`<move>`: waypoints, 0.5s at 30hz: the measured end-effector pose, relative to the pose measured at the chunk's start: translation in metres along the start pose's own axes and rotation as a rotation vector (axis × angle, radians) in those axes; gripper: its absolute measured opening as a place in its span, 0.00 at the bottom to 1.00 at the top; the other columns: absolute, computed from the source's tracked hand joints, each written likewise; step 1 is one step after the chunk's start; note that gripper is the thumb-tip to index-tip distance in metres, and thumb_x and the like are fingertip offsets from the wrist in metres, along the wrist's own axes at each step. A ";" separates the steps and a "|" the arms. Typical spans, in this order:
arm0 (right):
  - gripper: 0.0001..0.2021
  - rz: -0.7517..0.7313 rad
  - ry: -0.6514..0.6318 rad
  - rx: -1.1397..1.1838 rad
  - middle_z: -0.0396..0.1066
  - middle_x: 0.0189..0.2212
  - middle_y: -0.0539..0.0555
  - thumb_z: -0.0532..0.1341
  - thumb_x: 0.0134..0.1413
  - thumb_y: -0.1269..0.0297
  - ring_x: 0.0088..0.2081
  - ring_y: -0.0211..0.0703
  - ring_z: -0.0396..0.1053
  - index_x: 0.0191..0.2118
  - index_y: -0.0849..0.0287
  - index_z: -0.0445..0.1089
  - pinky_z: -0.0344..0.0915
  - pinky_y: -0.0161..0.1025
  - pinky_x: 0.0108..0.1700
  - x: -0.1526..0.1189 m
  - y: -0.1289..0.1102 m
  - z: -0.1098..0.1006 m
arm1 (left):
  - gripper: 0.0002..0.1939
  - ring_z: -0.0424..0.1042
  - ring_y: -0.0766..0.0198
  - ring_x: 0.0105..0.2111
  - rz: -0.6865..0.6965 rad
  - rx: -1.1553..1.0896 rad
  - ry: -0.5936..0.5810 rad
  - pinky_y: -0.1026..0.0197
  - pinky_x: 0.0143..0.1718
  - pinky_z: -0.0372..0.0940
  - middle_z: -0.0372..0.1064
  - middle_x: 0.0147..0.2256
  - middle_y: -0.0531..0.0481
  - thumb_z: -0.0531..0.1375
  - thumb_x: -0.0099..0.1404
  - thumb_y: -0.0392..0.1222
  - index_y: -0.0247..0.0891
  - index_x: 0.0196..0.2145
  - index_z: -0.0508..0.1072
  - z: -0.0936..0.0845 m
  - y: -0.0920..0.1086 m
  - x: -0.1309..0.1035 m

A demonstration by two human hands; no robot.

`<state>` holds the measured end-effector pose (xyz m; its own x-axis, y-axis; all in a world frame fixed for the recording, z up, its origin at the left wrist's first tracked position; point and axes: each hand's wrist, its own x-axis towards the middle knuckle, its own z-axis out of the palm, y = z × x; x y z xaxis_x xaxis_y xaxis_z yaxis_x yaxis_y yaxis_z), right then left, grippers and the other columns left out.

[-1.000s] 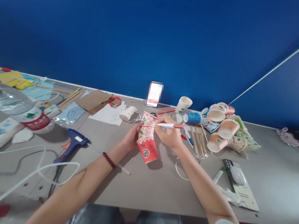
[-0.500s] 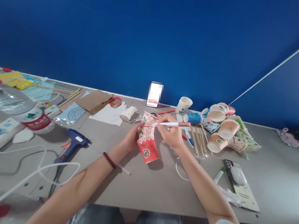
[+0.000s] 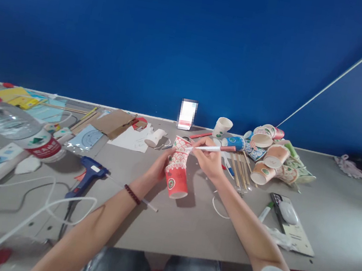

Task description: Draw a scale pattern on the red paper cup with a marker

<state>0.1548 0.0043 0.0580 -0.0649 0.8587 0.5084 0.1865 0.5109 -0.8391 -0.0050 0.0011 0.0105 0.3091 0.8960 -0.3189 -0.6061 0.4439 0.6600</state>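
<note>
Two red-and-white patterned paper cups (image 3: 177, 176), joined end to end, are held over the table in front of me. My left hand (image 3: 159, 166) is closed round their left side, its far fingers hidden behind them. In my right hand (image 3: 209, 160) a pen (image 3: 215, 148) with a white barrel and reddish-brown end is pinched between thumb and fingers. Its tip points left and meets the upper cup near the seam; whether it touches I cannot tell. The lower cup tilts toward me and shows a round green emblem.
A blue glue gun (image 3: 88, 176) and a water bottle (image 3: 26, 131) lie on the left among white cables. Paper cups (image 3: 275, 156) are heaped at the right, beside wooden sticks (image 3: 239, 172). A lit phone (image 3: 187, 114) stands against the blue wall. A mouse (image 3: 288, 213) rests at the right.
The joined cups have turned a little in my left hand, the lower end swinging left and the emblem with it. The pen now lies slightly flatter, its back end shifted right.
</note>
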 end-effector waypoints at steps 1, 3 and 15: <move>0.04 0.004 0.001 -0.001 0.68 0.27 0.48 0.61 0.49 0.70 0.35 0.42 0.70 0.28 0.55 0.66 0.67 0.42 0.42 0.000 -0.001 0.000 | 0.12 0.72 0.62 0.25 -0.012 -0.006 0.011 0.61 0.29 0.66 0.74 0.27 0.47 0.64 0.60 0.45 0.32 0.33 0.75 0.001 0.000 0.000; 0.03 0.014 0.000 -0.014 0.68 0.27 0.48 0.61 0.49 0.70 0.35 0.43 0.70 0.28 0.55 0.66 0.67 0.42 0.41 -0.001 -0.003 0.000 | 0.10 0.71 0.63 0.24 -0.010 -0.012 0.025 0.62 0.28 0.65 0.73 0.26 0.48 0.63 0.61 0.44 0.32 0.33 0.75 0.001 0.000 0.000; 0.03 0.016 -0.035 -0.026 0.68 0.27 0.48 0.61 0.48 0.69 0.31 0.41 0.67 0.28 0.56 0.65 0.64 0.41 0.36 -0.002 -0.003 0.002 | 0.13 0.71 0.63 0.23 -0.116 0.062 0.018 0.61 0.27 0.67 0.72 0.25 0.47 0.60 0.64 0.47 0.32 0.33 0.75 0.001 -0.001 -0.003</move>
<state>0.1526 0.0011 0.0596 -0.0956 0.8679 0.4875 0.2131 0.4962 -0.8416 -0.0050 -0.0017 0.0116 0.3611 0.8388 -0.4074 -0.5199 0.5438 0.6587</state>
